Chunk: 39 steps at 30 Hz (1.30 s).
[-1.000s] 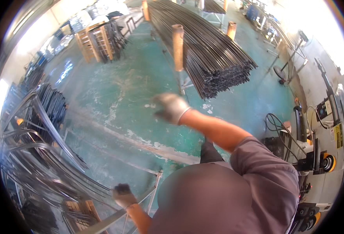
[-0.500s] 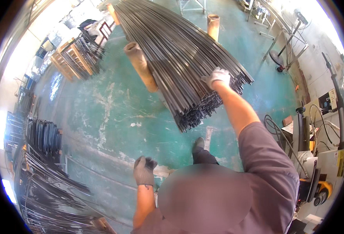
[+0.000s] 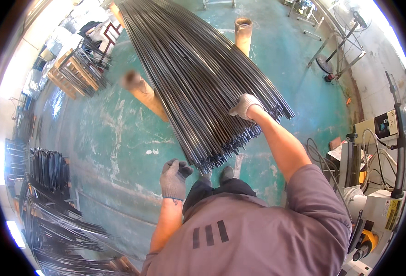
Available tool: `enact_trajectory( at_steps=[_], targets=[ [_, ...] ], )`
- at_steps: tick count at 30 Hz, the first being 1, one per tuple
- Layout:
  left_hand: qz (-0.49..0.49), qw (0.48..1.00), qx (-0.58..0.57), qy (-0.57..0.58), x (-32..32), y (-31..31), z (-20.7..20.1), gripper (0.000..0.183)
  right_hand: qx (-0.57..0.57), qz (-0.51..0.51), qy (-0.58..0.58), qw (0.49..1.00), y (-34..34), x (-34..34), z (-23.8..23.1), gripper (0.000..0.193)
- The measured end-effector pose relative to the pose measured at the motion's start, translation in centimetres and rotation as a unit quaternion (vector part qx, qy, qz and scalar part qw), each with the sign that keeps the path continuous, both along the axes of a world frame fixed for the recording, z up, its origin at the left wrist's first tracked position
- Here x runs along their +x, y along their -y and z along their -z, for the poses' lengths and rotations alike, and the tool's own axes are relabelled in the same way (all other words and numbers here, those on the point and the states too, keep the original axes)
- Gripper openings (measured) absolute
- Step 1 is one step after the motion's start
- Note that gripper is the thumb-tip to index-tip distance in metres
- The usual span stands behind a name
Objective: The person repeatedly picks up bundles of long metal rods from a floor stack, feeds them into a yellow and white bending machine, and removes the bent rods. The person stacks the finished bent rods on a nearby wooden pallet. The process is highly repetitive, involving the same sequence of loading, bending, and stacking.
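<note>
A large bundle of long, dark metal rods [image 3: 184,78] stretches from the far edge toward me, its uneven ends fanned out above my feet. My right hand [image 3: 246,106], in a pale work glove, rests on top of the rods near their close end at the right. Its fingers are curled down against them, the tips hidden. To the left of the rod ends I hold my left hand [image 3: 174,178], in a grey glove with darker fingers. Its fingers are loosely bent and apart, with nothing seen in them, and it does not touch the rods.
Brown cylindrical posts [image 3: 243,37] flank the bundle on both sides. Dark bent metal pieces [image 3: 51,170] are stacked at the left, below a wooden pallet [image 3: 74,73]. A fan on a stand [image 3: 345,46] is at the far right. Machinery with cables [image 3: 373,184] stands close by my right.
The view has shifted, and my torso and both feet now show. My right hand has closed more, from fingers laid across the rods to curled ones. The left is closer to the rod ends.
</note>
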<state>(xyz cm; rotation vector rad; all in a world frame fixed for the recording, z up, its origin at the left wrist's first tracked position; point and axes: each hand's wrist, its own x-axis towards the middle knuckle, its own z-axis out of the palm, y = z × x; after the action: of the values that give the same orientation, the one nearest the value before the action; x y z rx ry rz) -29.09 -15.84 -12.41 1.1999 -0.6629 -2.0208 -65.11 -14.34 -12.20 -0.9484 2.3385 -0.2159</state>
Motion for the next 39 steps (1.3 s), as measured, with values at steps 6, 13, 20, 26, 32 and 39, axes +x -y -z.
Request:
enact_trajectory(
  at_steps=[6,13,20,26,32,39],
  targets=[
    [0.045,0.999,0.01,-0.023,-0.8,3.0,2.2,0.017,-0.163,0.146,0.248,0.944,-1.5,0.3,-1.1,0.058],
    [0.104,0.994,-0.008,-0.026,-3.3,5.9,1.3,0.017,-0.136,0.193,0.375,0.896,-1.2,2.1,-2.6,0.028],
    [0.236,0.972,-0.002,-0.02,-6.6,6.8,1.6,0.018,-0.188,0.222,0.505,0.812,-3.0,3.3,-2.6,0.026],
    [0.317,0.948,0.017,-0.029,-9.4,6.6,1.9,0.02,-0.217,0.25,0.581,0.743,-5.0,3.2,-0.7,0.039],
    [0.343,0.936,0.027,-0.073,-13.9,9.8,2.3,0.024,0.021,0.2,0.186,0.962,-11.6,10.4,-7.1,0.042],
    [0.302,0.921,0.116,-0.216,-20.5,16.2,3.3,0.033,0.184,0.338,0.119,0.915,-37.7,27.7,-10.1,0.04]
  ],
)
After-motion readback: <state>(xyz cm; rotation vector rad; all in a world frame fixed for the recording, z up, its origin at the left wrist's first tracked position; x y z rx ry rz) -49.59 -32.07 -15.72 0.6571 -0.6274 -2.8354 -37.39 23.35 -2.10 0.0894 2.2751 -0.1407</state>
